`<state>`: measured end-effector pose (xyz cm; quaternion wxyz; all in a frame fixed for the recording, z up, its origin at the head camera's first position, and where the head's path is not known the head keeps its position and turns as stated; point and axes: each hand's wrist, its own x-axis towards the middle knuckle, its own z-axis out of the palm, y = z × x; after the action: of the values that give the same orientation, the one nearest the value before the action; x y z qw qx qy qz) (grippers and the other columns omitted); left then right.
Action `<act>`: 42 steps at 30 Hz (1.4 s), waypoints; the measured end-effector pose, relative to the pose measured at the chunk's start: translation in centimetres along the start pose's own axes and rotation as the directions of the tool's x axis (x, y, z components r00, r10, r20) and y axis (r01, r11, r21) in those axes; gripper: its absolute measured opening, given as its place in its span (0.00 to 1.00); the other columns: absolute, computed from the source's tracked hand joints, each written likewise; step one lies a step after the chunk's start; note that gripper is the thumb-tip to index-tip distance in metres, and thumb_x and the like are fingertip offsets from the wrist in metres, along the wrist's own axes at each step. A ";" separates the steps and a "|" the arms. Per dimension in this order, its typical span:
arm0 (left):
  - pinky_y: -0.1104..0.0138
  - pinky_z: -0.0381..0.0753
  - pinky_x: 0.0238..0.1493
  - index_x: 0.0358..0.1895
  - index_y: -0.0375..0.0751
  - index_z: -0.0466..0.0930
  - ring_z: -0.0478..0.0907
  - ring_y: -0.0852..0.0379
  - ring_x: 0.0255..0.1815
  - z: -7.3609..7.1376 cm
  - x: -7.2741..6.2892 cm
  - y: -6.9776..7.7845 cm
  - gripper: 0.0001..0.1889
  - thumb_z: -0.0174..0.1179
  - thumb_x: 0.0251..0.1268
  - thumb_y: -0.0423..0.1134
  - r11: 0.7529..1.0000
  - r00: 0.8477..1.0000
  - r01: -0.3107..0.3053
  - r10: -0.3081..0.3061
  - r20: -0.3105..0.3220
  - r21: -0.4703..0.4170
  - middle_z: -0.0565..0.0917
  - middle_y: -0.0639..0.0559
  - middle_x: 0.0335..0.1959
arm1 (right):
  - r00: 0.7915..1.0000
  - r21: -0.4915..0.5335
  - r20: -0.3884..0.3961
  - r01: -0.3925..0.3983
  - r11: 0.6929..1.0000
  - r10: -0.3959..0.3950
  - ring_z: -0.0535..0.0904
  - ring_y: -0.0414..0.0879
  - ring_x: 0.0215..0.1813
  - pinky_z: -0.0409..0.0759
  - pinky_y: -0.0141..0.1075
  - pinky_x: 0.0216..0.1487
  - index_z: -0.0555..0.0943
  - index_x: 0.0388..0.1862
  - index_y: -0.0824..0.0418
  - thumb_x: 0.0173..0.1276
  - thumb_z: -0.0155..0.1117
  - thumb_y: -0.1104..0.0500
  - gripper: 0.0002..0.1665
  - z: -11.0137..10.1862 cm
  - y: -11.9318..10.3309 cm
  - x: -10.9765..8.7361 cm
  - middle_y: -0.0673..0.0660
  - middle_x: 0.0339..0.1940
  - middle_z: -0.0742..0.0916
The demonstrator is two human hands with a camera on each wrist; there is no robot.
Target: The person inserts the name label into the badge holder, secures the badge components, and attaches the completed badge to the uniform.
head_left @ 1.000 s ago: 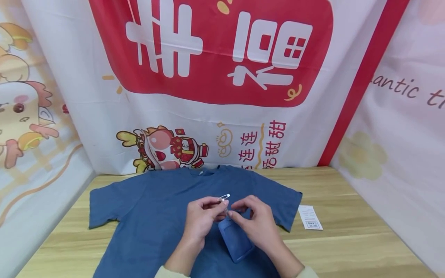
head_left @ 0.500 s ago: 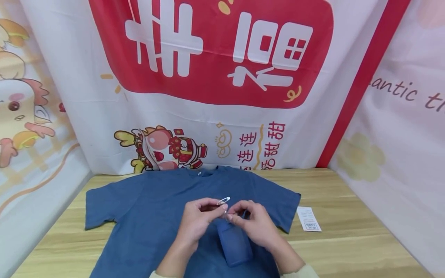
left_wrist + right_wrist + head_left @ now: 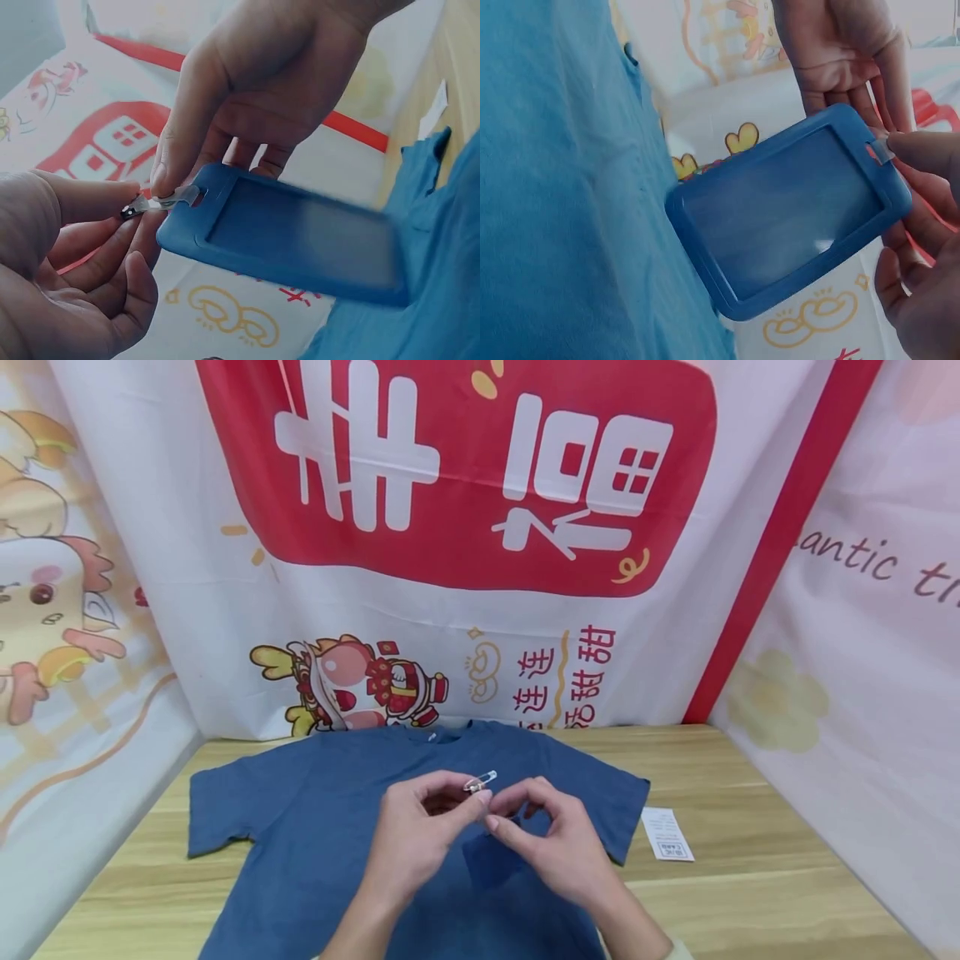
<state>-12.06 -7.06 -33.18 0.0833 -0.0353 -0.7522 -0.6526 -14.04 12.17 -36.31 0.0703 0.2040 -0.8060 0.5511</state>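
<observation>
Above a dark blue T-shirt (image 3: 322, 835) laid out flat, my two hands meet at the top of a blue badge holder (image 3: 300, 240) with a clear window. My left hand (image 3: 420, 827) pinches a small metal clip (image 3: 132, 209) between thumb and fingers; a silver safety pin (image 3: 482, 781) sticks up from those fingertips. With thumb and fingers, my right hand (image 3: 551, 839) pinches the short clear strap (image 3: 882, 151) that passes through the holder's slot. The holder hangs from this strap, tilted, its window showing in both wrist views.
A white printed card (image 3: 667, 835) lies right of the T-shirt's sleeve on the wooden table (image 3: 757, 852). Printed cloth sheets (image 3: 465, 610) hang as walls behind and on both sides.
The badge holder has tilted so that the head view shows it foreshortened and darker. My left hand has shifted slightly up, the safety pin still at its fingertips.
</observation>
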 end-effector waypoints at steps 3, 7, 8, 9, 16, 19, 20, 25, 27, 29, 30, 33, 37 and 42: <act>0.70 0.86 0.38 0.44 0.41 0.94 0.86 0.55 0.35 -0.2 -0.1 0.2 0.07 0.76 0.68 0.39 1.000 1.000 0.022 -0.022 -0.006 -0.010 0.92 0.48 0.37 | 0.996 0.005 -0.045 0.076 0.997 -0.076 0.81 0.44 0.47 0.79 0.37 0.52 0.90 0.44 0.45 0.69 0.80 0.54 0.07 0.3 -0.1 -0.2 0.45 0.41 0.91; 0.69 0.86 0.39 0.44 0.39 0.93 0.87 0.55 0.34 -0.4 0.2 -0.1 0.07 0.75 0.70 0.39 0.997 0.997 0.075 -0.075 -0.001 -0.036 0.92 0.48 0.36 | 0.989 0.004 -0.070 0.130 0.991 -0.130 0.81 0.43 0.47 0.80 0.38 0.51 0.91 0.43 0.45 0.66 0.82 0.55 0.09 0.8 0.2 -0.4 0.43 0.40 0.92; 0.69 0.86 0.39 0.45 0.39 0.93 0.87 0.55 0.35 -0.4 0.2 -0.2 0.07 0.75 0.70 0.39 0.996 0.996 0.086 -0.086 0.000 -0.038 0.92 0.48 0.36 | 0.989 0.002 -0.067 0.135 0.991 -0.134 0.82 0.42 0.47 0.80 0.37 0.51 0.91 0.43 0.45 0.66 0.83 0.55 0.09 0.9 0.3 -0.4 0.43 0.40 0.92; 0.68 0.87 0.40 0.45 0.39 0.93 0.87 0.55 0.35 -0.5 0.3 -0.4 0.07 0.74 0.70 0.38 0.995 0.995 0.095 -0.095 0.000 -0.039 0.92 0.48 0.36 | 0.989 -0.001 -0.063 0.133 0.991 -0.133 0.82 0.42 0.46 0.80 0.37 0.50 0.91 0.43 0.45 0.65 0.83 0.55 0.10 1.1 0.4 -0.3 0.43 0.40 0.92; 0.62 0.88 0.46 0.45 0.39 0.94 0.89 0.56 0.35 -0.9 1.1 -1.8 0.09 0.74 0.71 0.40 0.975 0.978 0.207 -0.207 0.018 -0.084 0.93 0.50 0.35 | 1.000 -0.015 -0.015 -0.012 1.000 0.012 0.82 0.41 0.44 0.79 0.34 0.50 0.89 0.41 0.45 0.66 0.82 0.54 0.09 2.0 0.7 0.0 0.44 0.39 0.90; 0.61 0.86 0.45 0.46 0.39 0.93 0.89 0.56 0.36 -1.0 1.5 -2.5 0.12 0.75 0.70 0.44 0.958 0.965 0.262 -0.261 0.023 -0.113 0.93 0.51 0.35 | 0.996 0.027 -0.002 -0.094 0.995 0.094 0.83 0.42 0.43 0.80 0.34 0.50 0.89 0.40 0.48 0.67 0.81 0.55 0.07 2.4 0.8 0.4 0.46 0.39 0.90; 0.61 0.85 0.45 0.47 0.39 0.93 0.89 0.57 0.36 -1.1 1.6 -2.7 0.13 0.75 0.70 0.45 0.955 0.962 0.274 -0.273 0.022 -0.118 0.93 0.51 0.35 | 0.994 0.043 0.000 -0.112 0.993 0.113 0.83 0.42 0.43 0.81 0.33 0.50 0.89 0.40 0.49 0.68 0.81 0.55 0.07 2.6 0.9 0.5 0.47 0.39 0.91; 0.62 0.85 0.45 0.48 0.39 0.93 0.90 0.57 0.37 -1.2 1.9 -3.1 0.14 0.76 0.69 0.45 0.947 0.956 0.294 -0.290 0.046 -0.128 0.93 0.51 0.37 | 0.987 0.103 -0.023 -0.155 0.983 0.158 0.84 0.43 0.43 0.82 0.33 0.48 0.89 0.40 0.54 0.69 0.79 0.58 0.05 3.0 1.3 0.8 0.51 0.39 0.91; 0.62 0.84 0.45 0.49 0.38 0.92 0.90 0.56 0.37 -1.2 2.0 -3.1 0.13 0.75 0.70 0.44 0.947 0.956 0.292 -0.286 0.062 -0.132 0.93 0.50 0.38 | 0.986 0.113 -0.030 -0.159 0.981 0.163 0.84 0.44 0.43 0.82 0.33 0.48 0.89 0.40 0.55 0.70 0.79 0.58 0.05 3.0 1.4 0.8 0.52 0.39 0.91; 0.63 0.85 0.45 0.50 0.37 0.92 0.89 0.57 0.37 -1.1 2.0 -3.2 0.13 0.74 0.71 0.43 0.947 0.956 0.291 -0.284 0.066 -0.139 0.93 0.50 0.38 | 0.986 0.109 -0.027 -0.161 0.981 0.165 0.84 0.44 0.43 0.82 0.33 0.48 0.89 0.40 0.54 0.69 0.79 0.56 0.06 3.0 1.4 0.8 0.52 0.39 0.91; 0.63 0.85 0.44 0.50 0.36 0.92 0.89 0.57 0.36 -1.1 2.0 -3.3 0.13 0.74 0.71 0.42 0.944 0.955 0.294 -0.288 0.065 -0.148 0.93 0.50 0.38 | 0.986 0.100 -0.022 -0.163 0.982 0.166 0.84 0.44 0.43 0.82 0.33 0.49 0.89 0.41 0.53 0.69 0.80 0.55 0.07 3.0 1.5 0.7 0.51 0.39 0.92; 0.64 0.86 0.43 0.50 0.35 0.92 0.88 0.57 0.35 -1.1 2.1 -3.6 0.13 0.73 0.72 0.41 0.937 0.951 0.310 -0.306 0.054 -0.162 0.93 0.50 0.36 | 0.988 0.056 -0.001 -0.151 0.987 0.152 0.84 0.43 0.45 0.82 0.33 0.51 0.89 0.42 0.50 0.67 0.82 0.53 0.09 3.0 1.5 0.6 0.48 0.40 0.91; 0.64 0.85 0.42 0.50 0.35 0.92 0.87 0.58 0.33 -1.2 2.3 -4.1 0.12 0.71 0.73 0.40 0.930 0.944 0.330 -0.323 0.067 -0.159 0.92 0.52 0.32 | 0.993 0.007 0.019 -0.120 0.993 0.120 0.84 0.42 0.46 0.82 0.33 0.52 0.88 0.42 0.49 0.65 0.83 0.54 0.11 3.0 1.6 0.6 0.47 0.41 0.90; 0.65 0.83 0.41 0.48 0.34 0.91 0.85 0.58 0.32 -1.1 2.3 -4.3 0.11 0.72 0.72 0.39 0.934 0.945 0.326 -0.318 0.080 -0.145 0.91 0.53 0.30 | 0.997 -0.031 0.019 -0.073 0.997 0.073 0.83 0.41 0.44 0.82 0.33 0.50 0.87 0.39 0.50 0.65 0.83 0.57 0.09 3.3 1.9 0.6 0.47 0.39 0.88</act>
<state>-14.97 -8.92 -36.81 -0.0485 0.0639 -0.6963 -0.7132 -15.01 9.55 -39.01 0.0452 0.1788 -0.8220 0.5388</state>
